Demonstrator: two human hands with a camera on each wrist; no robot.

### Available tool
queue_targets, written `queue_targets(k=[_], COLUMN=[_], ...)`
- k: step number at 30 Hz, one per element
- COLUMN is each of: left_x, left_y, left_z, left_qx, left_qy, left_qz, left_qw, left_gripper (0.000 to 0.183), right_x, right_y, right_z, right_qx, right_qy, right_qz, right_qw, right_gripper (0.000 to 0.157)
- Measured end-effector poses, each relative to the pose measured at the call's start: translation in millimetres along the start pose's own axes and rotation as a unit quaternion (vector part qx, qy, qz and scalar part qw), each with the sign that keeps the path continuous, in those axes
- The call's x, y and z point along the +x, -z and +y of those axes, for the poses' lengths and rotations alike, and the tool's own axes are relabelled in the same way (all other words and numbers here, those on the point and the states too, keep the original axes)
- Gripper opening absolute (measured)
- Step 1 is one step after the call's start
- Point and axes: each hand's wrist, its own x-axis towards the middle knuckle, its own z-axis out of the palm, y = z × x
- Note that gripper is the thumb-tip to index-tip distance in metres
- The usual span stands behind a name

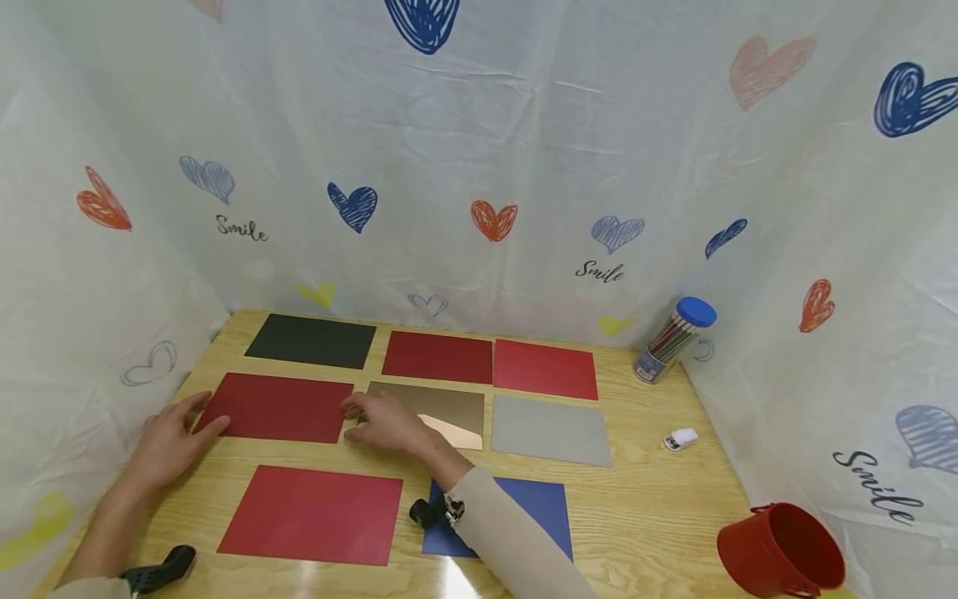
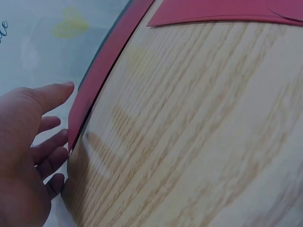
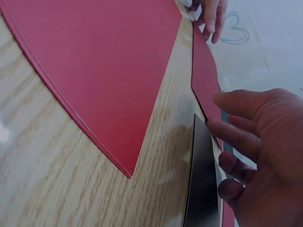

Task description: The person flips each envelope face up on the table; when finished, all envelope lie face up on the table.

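A dark red rectangular sheet (image 1: 280, 408) lies flat on the table's left side, between both hands. My left hand (image 1: 170, 437) is at its left end, with thumb and fingers spread at the edge; the left wrist view shows those fingers (image 2: 49, 158) loosely bent beside the sheet (image 2: 97, 71). At the right end, my right hand (image 1: 385, 423) has its fingertips by the edge, its forearm crossing above a shiny gold-brown sheet (image 1: 449, 403). In the right wrist view, the thumb and fingers (image 3: 239, 137) stand apart near the sheet's corner. Neither hand visibly pinches it.
Around lie a black sheet (image 1: 310, 341), red sheets (image 1: 437, 358) (image 1: 546, 370) (image 1: 314, 516), a grey sheet (image 1: 551, 430) and a blue sheet (image 1: 542, 507), partly under the right forearm. Rightward stand a blue-lidded jar of pencils (image 1: 669, 341), a small white bottle (image 1: 681, 439) and a red bucket (image 1: 778, 549).
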Motion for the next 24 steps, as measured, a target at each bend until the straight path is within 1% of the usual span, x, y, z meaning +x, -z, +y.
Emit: queue_targets(k=[3,6,9,13,16,20,24], left_x=[0.1,0.5,1.2,0.8,0.0,-0.7,-0.1], left_y=[0.5,0.4,-1.4,-3.6,-3.7,-3.7,-4.6], left_z=[-0.3,-1.3,-2.4,-3.2,-2.9,-2.8,-3.5], left_qx=[-0.001,0.006,0.016,0.019,0.018,0.017,0.011], left_qy=[0.001,-0.012,-0.027,-0.037,-0.035,-0.032,-0.037], left_qz=[-0.004,-0.003,0.006,0.019,0.02,0.018,0.02], left_qw=[1.0,0.9999,0.9995,0.9989,0.999,0.9992,0.9991], left_gripper=[0.077,0.083,0.088,0.087,0.086,0.085,0.083], right_x=[-0.4,-1.0,-1.3,-1.8,-2.3,-2.7,-2.7], right_y=[0.3,0.5,-0.2,-0.9,-1.3,-1.4,-0.1], right_z=[-1.8,-1.2,1.5,2.8,2.6,3.2,4.1], right_qx=[-0.005,-0.005,0.001,0.011,0.016,0.037,0.055], right_qy=[0.004,0.008,0.013,0.02,0.02,0.014,0.011], right_qz=[-0.007,-0.01,-0.006,0.002,0.003,0.002,-0.001], right_qw=[1.0,1.0,1.0,1.0,1.0,0.999,0.998], right_gripper=[0.044,0.043,0.041,0.04,0.039,0.038,0.038])
